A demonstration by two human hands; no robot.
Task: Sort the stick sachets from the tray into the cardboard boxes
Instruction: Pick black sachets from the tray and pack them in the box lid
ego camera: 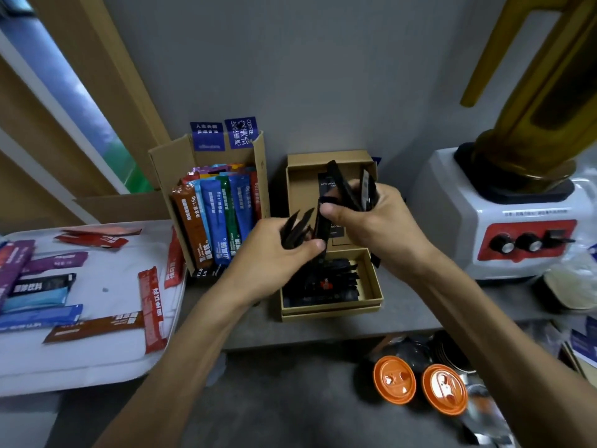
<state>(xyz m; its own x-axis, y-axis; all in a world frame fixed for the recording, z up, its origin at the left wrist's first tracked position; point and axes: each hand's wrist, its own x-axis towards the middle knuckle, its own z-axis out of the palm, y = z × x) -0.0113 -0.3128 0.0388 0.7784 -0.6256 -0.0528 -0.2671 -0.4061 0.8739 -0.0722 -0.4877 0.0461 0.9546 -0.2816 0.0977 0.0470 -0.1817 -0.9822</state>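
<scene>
- At the far left, a white tray [106, 286] holds loose coloured sachets [93, 326] lying flat and scattered: red, brown, blue and purple. By my reckoning a good share of the sorting is not yet done.
- Just right of the tray, a tall cardboard box [168, 163] stands open near the wall. Its standing sachets [214, 218] are packed on end, labels outward, probably so that many fit and the colours can be read.
- The left hand [274, 253] is above the near-left corner of the next box. Its fingers curl round a fan of black sachets [295, 227], with the thumb pressed on top to stop them slipping.
- Under both hands, a low cardboard box [368, 286] sits on the grey table [323, 331] with its lid propped open behind. The packed black sachets [323, 279] lie flat in rows, so the dark ones evidently go here.
- The right hand [371, 221] is a little farther back. Thumb and fingers pinch a second black bunch [342, 185] on end, it seems to square it up with the left hand's fan before laying it in.
- To the right stands a blender [517, 227], with two orange lids [394, 384] nearer. Neither is part of the job.
</scene>
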